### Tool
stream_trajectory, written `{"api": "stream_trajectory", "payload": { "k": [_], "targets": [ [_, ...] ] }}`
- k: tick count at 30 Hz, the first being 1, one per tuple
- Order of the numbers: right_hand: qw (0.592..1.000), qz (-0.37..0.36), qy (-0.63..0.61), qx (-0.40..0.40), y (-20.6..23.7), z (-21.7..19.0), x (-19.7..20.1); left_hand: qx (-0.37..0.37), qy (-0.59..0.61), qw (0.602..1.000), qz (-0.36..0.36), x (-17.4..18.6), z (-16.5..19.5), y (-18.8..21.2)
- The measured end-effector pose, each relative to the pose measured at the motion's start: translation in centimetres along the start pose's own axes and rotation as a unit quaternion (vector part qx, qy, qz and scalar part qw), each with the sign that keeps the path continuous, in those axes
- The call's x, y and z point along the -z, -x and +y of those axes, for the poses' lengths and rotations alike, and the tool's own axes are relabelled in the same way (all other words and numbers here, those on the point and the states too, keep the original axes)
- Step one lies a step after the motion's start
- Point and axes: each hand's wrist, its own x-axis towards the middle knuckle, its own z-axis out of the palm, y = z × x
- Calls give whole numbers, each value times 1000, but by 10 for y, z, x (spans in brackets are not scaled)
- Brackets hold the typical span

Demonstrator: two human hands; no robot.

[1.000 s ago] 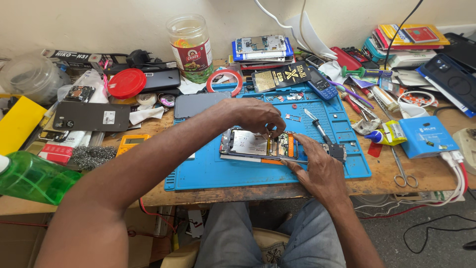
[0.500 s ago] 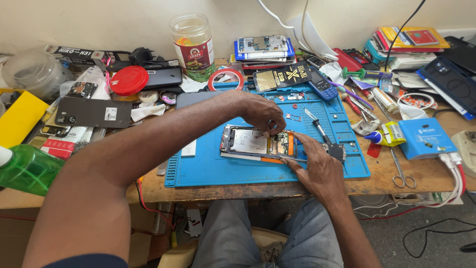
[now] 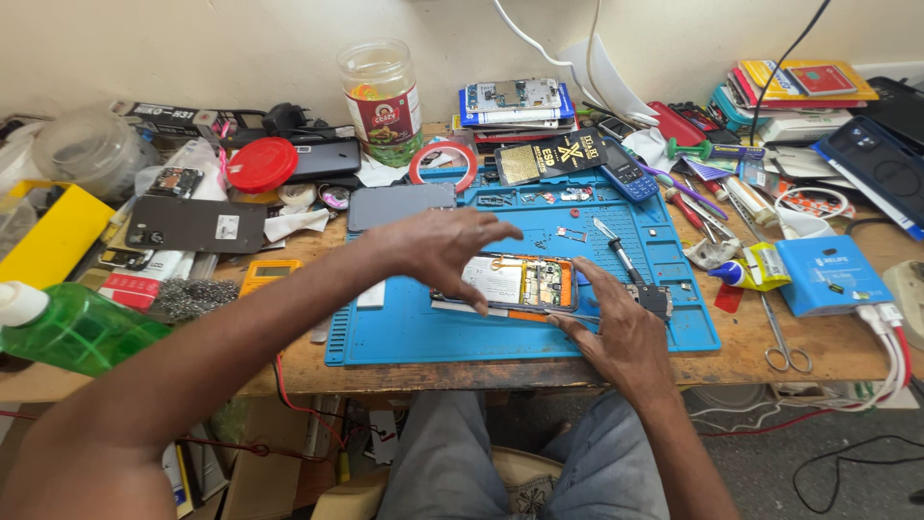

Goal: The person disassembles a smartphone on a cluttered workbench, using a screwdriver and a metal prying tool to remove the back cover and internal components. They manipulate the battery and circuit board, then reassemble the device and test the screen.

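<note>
An opened phone (image 3: 525, 284) with an orange frame and bare circuit board lies on a blue work mat (image 3: 404, 337). My left hand (image 3: 443, 248) hovers over the phone's left half with fingers spread and nothing in them; one fingertip reaches down to the phone's near edge. My right hand (image 3: 616, 332) rests on the mat at the phone's right end, index finger along that edge and thumb at the near corner, holding the phone down.
A screwdriver (image 3: 616, 250) and a small black part (image 3: 656, 300) lie just right of the phone. Scissors (image 3: 784, 337), a glue tube (image 3: 751, 272) and a blue box (image 3: 833, 274) sit further right. A green bottle (image 3: 77, 327), dark phone back (image 3: 197, 223), jar (image 3: 380, 96) and red tape roll (image 3: 443, 164) crowd the left and back.
My left hand has lifted off the phone's top edge and spread its fingers above it. The right hand stays at the phone's right end.
</note>
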Motion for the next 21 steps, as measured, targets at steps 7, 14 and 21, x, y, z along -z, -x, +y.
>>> {"api": "stream_trajectory", "payload": {
  "k": [7,14,21],
  "targets": [
    [987,138,-52,63,6,0,8,77,-6,997,14,-14,23,17],
    [969,127,-201,-63,6,5,11,119,39,992,-1,-23,19,10],
    [966,133,-215,-62,7,6,9,41,85,994,47,-36,-27,10]
  ]
}}
